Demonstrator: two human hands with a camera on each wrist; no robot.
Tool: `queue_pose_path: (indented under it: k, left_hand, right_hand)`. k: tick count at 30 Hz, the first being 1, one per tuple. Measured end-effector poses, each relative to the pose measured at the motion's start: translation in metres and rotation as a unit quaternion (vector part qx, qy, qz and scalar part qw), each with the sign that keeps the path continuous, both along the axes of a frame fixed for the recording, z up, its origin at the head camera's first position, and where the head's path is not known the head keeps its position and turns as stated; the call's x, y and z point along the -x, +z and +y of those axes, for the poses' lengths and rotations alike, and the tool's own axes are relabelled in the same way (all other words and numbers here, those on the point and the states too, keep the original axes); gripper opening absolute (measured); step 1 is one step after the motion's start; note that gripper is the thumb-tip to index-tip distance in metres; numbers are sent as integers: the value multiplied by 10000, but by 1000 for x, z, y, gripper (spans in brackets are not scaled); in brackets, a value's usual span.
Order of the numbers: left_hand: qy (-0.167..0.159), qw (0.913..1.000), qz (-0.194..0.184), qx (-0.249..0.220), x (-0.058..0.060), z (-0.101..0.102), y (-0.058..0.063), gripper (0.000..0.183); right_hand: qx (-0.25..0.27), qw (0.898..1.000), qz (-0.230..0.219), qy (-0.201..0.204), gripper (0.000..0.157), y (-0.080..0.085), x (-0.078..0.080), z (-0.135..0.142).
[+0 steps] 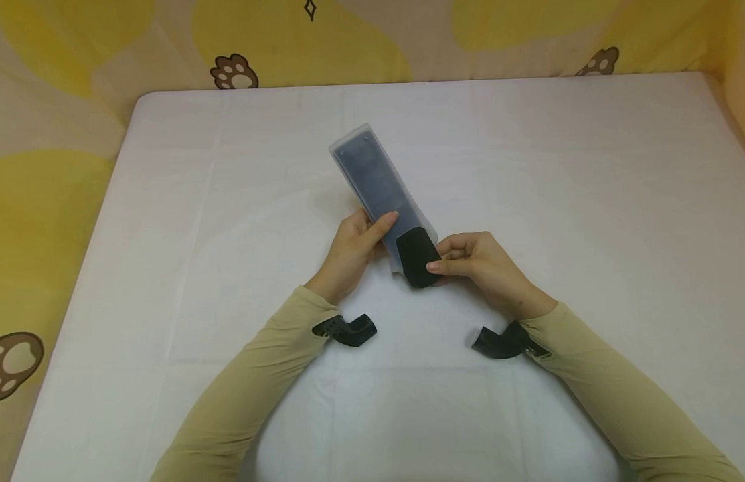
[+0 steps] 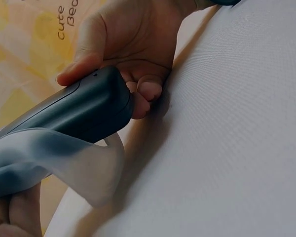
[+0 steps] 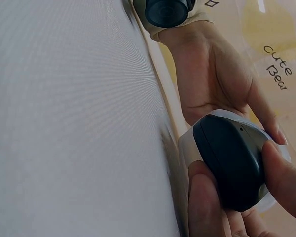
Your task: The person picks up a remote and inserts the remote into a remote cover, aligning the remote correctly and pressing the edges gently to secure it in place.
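Observation:
A long black remote control (image 1: pixel 418 260) sits mostly inside a translucent plastic sleeve (image 1: pixel 378 175), its lower end bare. Both are tilted above the table, the sleeve's closed end pointing up and left. My left hand (image 1: pixel 350 253) grips the sleeve around its middle, thumb on top. At the bare end, my right hand (image 1: pixel 488 269) pinches the remote between thumb and fingers. The left wrist view shows the sleeve's loose mouth (image 2: pixel 96 173) hanging off the remote (image 2: pixel 96 106). In the right wrist view, the remote's rounded end (image 3: pixel 232 160) lies between the right thumb and fingers.
A white-covered table (image 1: pixel 227 201) lies beneath both hands. Yellow patterned cloth (image 1: pixel 348 40) with paw prints hangs along its back and left sides. Black wrist cameras (image 1: pixel 348 331) stick out from both sleeve cuffs.

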State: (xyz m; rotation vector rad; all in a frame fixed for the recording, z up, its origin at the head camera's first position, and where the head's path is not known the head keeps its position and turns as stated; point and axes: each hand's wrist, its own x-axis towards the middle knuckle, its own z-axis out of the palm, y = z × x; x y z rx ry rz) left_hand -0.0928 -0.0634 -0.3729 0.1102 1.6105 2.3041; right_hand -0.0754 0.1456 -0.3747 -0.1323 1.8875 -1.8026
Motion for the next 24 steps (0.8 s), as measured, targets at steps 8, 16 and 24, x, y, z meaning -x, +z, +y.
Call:
queue_pose_path:
  k: [8, 16, 24]
  left_hand:
    - [-72, 10000, 59, -19, -1, -1, 1, 36]
    - [-81, 9999, 81, 21, -1, -1, 0, 36]
    - [-108, 9998, 131, 42, 0, -1, -2, 36]
  right_hand:
    - [-50, 10000, 19, 12, 15, 1, 0, 0]
    - [-82, 10000, 40, -36, 16, 0, 0, -1]
    - [-96, 9999, 37, -89, 17, 0, 0, -2]
